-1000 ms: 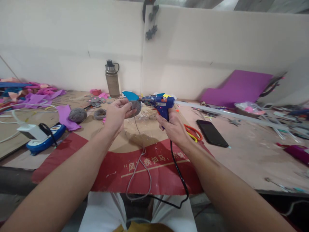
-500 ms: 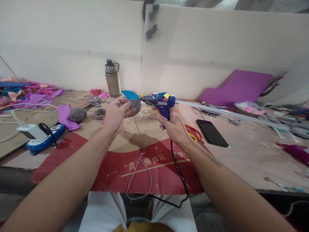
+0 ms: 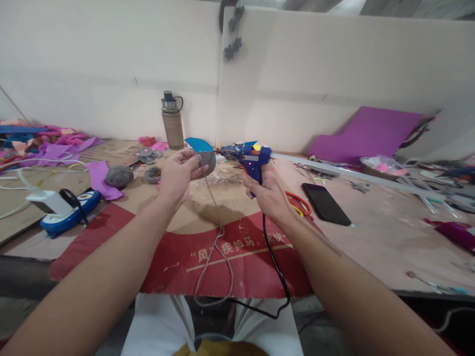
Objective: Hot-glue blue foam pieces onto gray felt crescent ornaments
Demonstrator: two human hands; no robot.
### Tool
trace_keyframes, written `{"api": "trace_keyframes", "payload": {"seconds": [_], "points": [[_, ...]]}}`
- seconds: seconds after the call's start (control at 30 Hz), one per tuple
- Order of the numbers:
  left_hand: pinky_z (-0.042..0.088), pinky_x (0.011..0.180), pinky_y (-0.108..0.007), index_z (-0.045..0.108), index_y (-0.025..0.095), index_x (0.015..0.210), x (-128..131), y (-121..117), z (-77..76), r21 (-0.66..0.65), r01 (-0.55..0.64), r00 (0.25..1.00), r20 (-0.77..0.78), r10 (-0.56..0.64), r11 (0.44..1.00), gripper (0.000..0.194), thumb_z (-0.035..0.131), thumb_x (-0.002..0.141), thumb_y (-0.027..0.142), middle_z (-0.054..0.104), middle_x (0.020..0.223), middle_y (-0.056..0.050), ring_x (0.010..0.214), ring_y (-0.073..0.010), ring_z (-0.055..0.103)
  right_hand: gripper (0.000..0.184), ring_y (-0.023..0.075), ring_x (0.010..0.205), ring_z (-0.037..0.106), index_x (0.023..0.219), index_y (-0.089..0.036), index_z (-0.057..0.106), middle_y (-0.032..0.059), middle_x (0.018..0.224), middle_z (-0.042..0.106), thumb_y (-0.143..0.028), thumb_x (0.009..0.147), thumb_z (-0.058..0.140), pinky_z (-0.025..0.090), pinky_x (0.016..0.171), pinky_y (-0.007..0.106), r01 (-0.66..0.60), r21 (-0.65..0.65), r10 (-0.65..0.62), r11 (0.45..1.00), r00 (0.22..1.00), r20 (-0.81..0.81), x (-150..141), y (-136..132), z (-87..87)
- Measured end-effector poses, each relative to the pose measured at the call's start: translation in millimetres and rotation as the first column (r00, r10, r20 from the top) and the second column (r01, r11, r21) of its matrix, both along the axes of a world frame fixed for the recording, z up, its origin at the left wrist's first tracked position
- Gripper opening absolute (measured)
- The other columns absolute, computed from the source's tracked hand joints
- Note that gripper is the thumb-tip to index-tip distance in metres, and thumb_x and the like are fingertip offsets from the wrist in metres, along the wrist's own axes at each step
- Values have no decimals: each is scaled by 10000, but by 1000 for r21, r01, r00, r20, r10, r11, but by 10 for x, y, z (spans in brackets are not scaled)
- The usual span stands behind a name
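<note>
My left hand (image 3: 182, 169) pinches a rounded piece, part blue sheet (image 3: 199, 144) and part wound with grey yarn (image 3: 208, 161). From it a loose strand of yarn (image 3: 212, 193) hangs down over the red and brown cardboard (image 3: 178, 257). My right hand (image 3: 265, 185) is wrapped round the grip of a blue hot glue gun (image 3: 256, 155), with a long glue stick (image 3: 334, 170) sticking out of its back. The nozzle points left, at the right edge of the yarn-covered part; whether it touches I cannot tell. A black cord (image 3: 272, 257) runs down from the gun.
Left of the cardboard lie a blue power strip (image 3: 67, 215) with a white plug and a ball of grey yarn (image 3: 119, 175). A bottle (image 3: 172, 123) stands at the back. Right are orange-handled scissors (image 3: 300, 201), a phone (image 3: 326, 203) and a purple sheet (image 3: 365, 133).
The glue gun has shifted very slightly to the right and down. The blue and grey piece has tilted a little in my left hand.
</note>
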State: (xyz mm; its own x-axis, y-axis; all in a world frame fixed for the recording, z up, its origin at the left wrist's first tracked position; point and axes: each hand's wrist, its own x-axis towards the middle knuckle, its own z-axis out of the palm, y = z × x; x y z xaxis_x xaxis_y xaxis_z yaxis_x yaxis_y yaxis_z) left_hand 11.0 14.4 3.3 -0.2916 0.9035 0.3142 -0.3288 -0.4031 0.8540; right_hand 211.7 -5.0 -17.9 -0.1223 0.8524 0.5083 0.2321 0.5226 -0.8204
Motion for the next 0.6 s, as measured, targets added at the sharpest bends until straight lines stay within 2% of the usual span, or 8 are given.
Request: {"api": "trace_keyframes", "payload": {"seconds": [0.1, 0.2, 0.3, 0.37, 0.47, 0.53, 0.6], "points": [[607, 697, -284, 600, 149, 722, 5, -11, 16, -4, -9, 1000, 2, 9, 1000, 160, 738, 646, 172, 609, 747, 4, 689, -101, 619, 359, 196, 799, 550, 1193, -262, 536, 46, 956, 620, -343, 846, 580, 507, 688, 363, 4, 8, -4, 1000, 1000, -17, 0, 0, -2], [610, 685, -278, 597, 149, 714, 11, -27, 36, -13, -19, 1000, 2, 19, 1000, 147, 731, 653, 161, 611, 736, -1, 679, -103, 620, 309, 151, 669, 509, 1141, -255, 532, 15, 854, 585, -342, 848, 580, 476, 595, 315, 7, -14, -8, 1000, 999, -39, -2, -4, -1], [615, 701, -292, 598, 150, 715, 14, -33, 41, -21, -12, 1000, -1, 12, 1000, 145, 731, 657, 152, 603, 725, 0, 666, -103, 619, 259, 104, 558, 445, 1057, -245, 499, -18, 793, 557, -338, 833, 589, 421, 495, 260, -10, -91, -4, 996, 989, -149, 2, 14, 17], [615, 713, -299, 599, 148, 719, 17, -33, 36, -16, 2, 1000, 3, -2, 1000, 142, 728, 660, 146, 596, 722, 4, 660, -100, 617, 232, 84, 532, 442, 1002, -231, 476, -15, 818, 589, -312, 818, 591, 407, 457, 232, -37, -189, -13, 981, 967, -256, 10, 52, 34], [613, 730, -313, 597, 148, 715, 27, -35, 26, -14, 9, 1000, -1, -9, 1000, 136, 722, 663, 138, 587, 715, 11, 650, -93, 611, 128, 79, 525, 483, 894, -192, 502, 30, 803, 645, -226, 802, 584, 421, 433, 210, -58, -425, -65, 903, 961, -269, 25, 150, 33], [613, 745, -327, 599, 150, 710, 31, -34, 16, -6, -1, 1000, -21, 1, 1000, 140, 729, 659, 141, 584, 711, 12, 657, -97, 612, 53, 100, 527, 522, 788, -173, 527, 56, 713, 644, -165, 784, 579, 453, 442, 225, 6, -566, -115, 824, 981, -157, 39, 231, 2], [613, 757, -334, 612, 152, 711, 29, -27, 1, 17, -10, 999, -45, 11, 1000, 143, 743, 654, 153, 589, 722, 7, 678, -105, 616, 88, 129, 528, 551, 709, -174, 529, 61, 638, 621, -137, 771, 578, 493, 474, 270, 95, -621, -159, 778, 986, -49, 76, 309, -41]]}}
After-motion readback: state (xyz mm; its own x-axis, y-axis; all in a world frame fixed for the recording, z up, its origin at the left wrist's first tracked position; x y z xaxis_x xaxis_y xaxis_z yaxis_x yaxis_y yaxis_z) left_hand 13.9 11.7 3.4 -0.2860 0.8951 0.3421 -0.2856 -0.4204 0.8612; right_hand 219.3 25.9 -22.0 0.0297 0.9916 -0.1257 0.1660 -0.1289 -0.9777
